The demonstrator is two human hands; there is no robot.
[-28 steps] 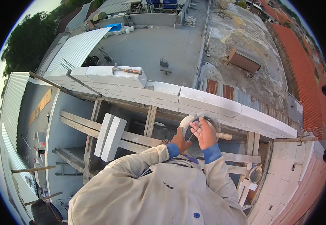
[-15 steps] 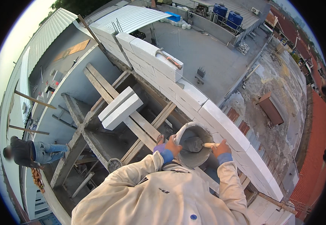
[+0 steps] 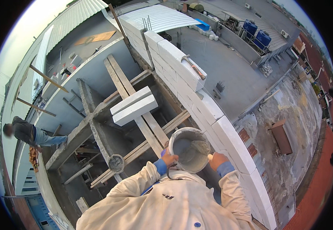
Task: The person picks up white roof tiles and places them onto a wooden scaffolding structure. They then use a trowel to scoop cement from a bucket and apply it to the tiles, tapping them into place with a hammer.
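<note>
A grey bucket (image 3: 177, 164) with wet mortar (image 3: 183, 150) inside is held in front of my body. My left hand (image 3: 169, 157) grips its rim on the left side. In my right hand (image 3: 217, 161) is the handle of a trowel (image 3: 201, 148); the blade, smeared with mortar, is inside the bucket near its right wall. Just right of the bucket runs a wall of white blocks (image 3: 231, 142). Two long white blocks (image 3: 135, 110) lie side by side across wooden planks (image 3: 151, 128) ahead to the left.
A hammer (image 3: 194, 68) lies on the higher part of the wall. Concrete beams (image 3: 100, 140) frame deep openings below the planks. A smaller bucket (image 3: 116, 163) stands at the left. Another person (image 3: 32, 134) bends over at the far left edge.
The view has shifted, so the surroundings sit further right. The trowel blade has turned and moved toward the bucket's right wall. Both hands keep their holds.
</note>
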